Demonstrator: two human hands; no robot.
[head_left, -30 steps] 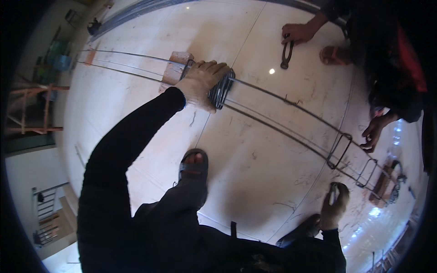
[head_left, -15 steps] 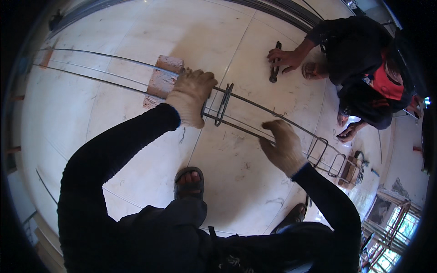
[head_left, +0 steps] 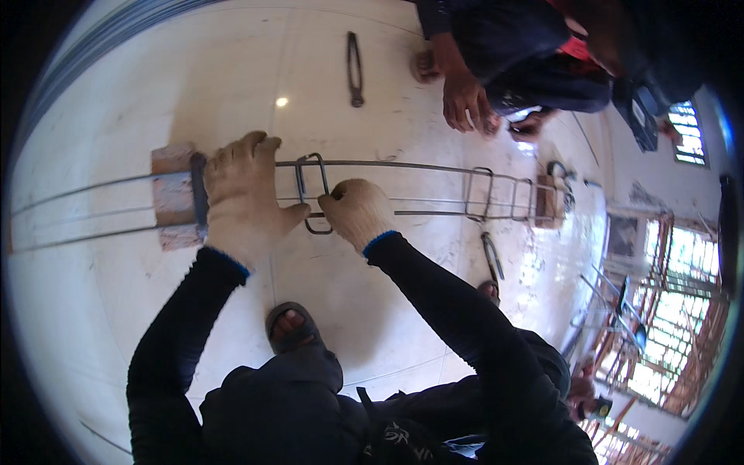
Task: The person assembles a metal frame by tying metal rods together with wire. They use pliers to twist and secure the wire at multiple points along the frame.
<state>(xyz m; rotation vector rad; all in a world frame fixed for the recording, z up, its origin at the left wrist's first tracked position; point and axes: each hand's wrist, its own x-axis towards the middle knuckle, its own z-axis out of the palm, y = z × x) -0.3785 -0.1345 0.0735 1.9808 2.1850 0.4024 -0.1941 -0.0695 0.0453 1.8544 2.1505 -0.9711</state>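
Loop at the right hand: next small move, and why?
I'd probably slide the loop right along the rods. The right hand has curled fingers on its right side, it already sits around the rods, and the next loop stands well apart to the right. The left hand is spread on the other side.

Probably an indoor building site: steel rods [head_left: 418, 165], rough brick [head_left: 172, 200], pincers [head_left: 356, 91], tiled floor [head_left: 418, 302].

rods [head_left: 418, 166] — part-hidden, co-worker [head_left: 511, 46] — cut off
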